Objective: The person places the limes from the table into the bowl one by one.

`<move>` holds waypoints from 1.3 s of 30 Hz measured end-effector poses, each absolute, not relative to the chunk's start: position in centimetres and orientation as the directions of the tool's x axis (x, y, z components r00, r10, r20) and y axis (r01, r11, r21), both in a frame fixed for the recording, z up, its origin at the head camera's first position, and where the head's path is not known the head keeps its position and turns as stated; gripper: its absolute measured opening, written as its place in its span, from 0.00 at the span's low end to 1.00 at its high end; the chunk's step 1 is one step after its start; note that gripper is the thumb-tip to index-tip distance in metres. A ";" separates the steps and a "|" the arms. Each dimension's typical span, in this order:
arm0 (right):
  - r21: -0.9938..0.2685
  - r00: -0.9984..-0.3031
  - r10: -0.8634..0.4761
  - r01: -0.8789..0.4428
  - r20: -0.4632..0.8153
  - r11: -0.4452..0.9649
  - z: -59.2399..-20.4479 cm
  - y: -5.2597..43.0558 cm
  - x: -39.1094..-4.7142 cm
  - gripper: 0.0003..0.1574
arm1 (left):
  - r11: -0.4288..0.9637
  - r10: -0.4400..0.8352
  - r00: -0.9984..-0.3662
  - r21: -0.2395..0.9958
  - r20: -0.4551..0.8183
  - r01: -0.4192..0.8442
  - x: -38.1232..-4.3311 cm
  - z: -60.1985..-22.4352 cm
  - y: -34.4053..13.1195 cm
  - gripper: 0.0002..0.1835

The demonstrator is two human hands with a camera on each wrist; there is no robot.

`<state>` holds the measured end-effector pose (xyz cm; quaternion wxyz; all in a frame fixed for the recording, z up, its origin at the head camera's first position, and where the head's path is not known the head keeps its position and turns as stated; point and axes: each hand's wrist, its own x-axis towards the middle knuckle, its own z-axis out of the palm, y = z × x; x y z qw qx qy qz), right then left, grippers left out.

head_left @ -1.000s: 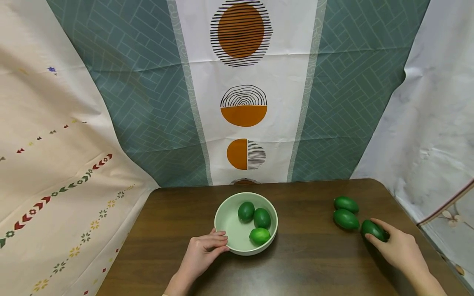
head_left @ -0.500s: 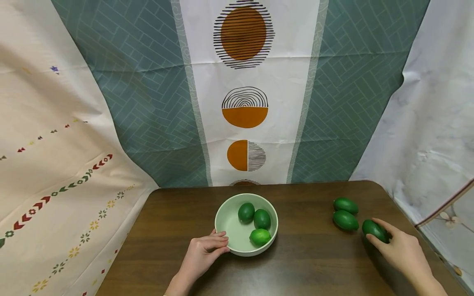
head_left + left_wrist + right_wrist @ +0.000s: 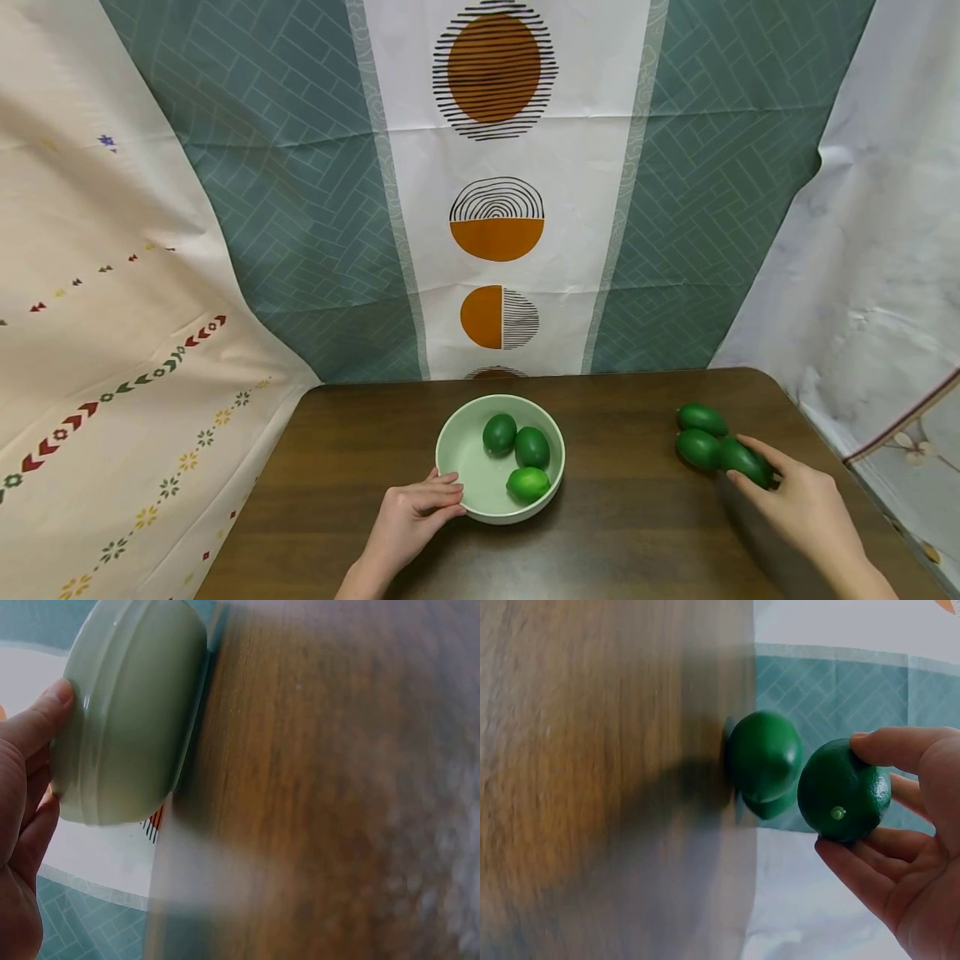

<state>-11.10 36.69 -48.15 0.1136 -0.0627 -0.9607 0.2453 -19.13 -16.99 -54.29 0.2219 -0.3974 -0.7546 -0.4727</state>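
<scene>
- Dark green lime (image 3: 744, 462) sits at near right, gripped between the thumb and fingers of the right hand (image 3: 806, 504); the right wrist view shows it raised off the brown worktop (image 3: 600, 542).
- Left hand (image 3: 408, 518), well apart from the other, pinches the near left rim of the pale green bowl (image 3: 472, 454), thumb on its outer side.
- Inside the bowl, a brighter lime (image 3: 528, 484) lies near right, with two darker limes (image 3: 516, 442) beyond it.
- Farther along on the right, just beyond the held fruit, two loose limes (image 3: 700, 435) lie side by side on the worktop; whether the held one touches them, I cannot tell.
- Judging by that, the work looks about half done: three fruits in the bowl, one in hand, two untouched by the hands.
- Patterned cloth (image 3: 577, 208) hangs at the far side.
</scene>
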 end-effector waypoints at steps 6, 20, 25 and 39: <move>-0.500 -0.954 0.168 0.023 0.248 0.866 -47.9 35.5 -11.0 0.40 | 0.250 0.391 -0.578 0.521 0.716 0.816 -19.1 -54.2 -16.9 0.10; -0.507 -0.918 0.132 -0.083 0.374 0.858 -47.7 33.6 -10.9 0.37 | 0.255 0.402 -0.577 0.518 0.711 0.816 -19.1 -54.3 -17.0 0.11; -0.510 -0.903 0.124 -0.115 0.410 0.853 -47.5 33.1 -11.2 0.36 | 0.257 0.401 -0.581 0.521 0.709 0.814 -19.1 -54.1 -16.8 0.11; -0.555 -0.901 0.102 -0.168 0.423 0.815 -46.9 29.9 -12.6 0.36 | 0.227 0.403 -0.556 0.509 0.727 0.830 -19.2 -54.3 -16.9 0.12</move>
